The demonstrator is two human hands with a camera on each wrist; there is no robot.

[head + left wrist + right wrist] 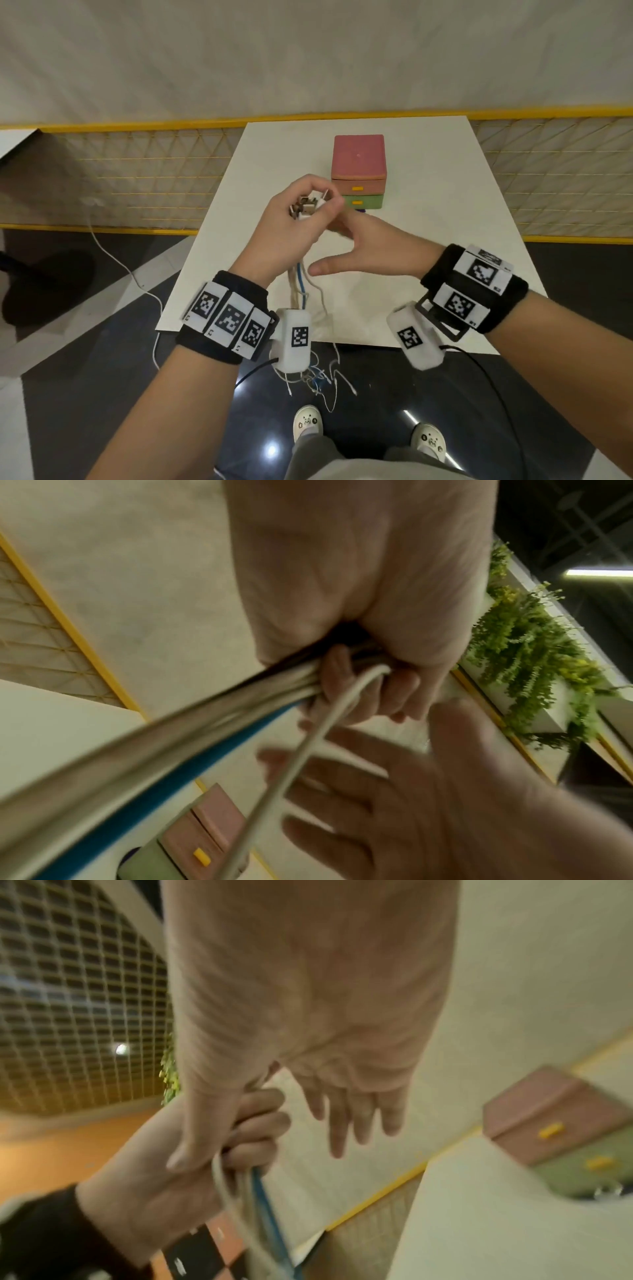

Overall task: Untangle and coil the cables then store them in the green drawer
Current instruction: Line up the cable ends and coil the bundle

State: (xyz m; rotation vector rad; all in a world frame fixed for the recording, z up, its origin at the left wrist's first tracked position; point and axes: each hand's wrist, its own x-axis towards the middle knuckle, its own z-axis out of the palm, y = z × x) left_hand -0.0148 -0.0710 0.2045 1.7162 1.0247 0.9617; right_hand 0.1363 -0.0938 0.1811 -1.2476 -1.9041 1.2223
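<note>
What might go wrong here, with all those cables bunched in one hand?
The left hand grips the cables only near their plugs, and the loose ends hang tangled below the table edge, so they may snag. The green drawer looks closed; the open right hand must probably open it.

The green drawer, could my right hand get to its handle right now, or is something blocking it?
Probably yes. The right hand is open and holds nothing, and the green drawer sits shut just beyond its fingers on the table. The left hand grips the cables off to the side, not between them.
</note>
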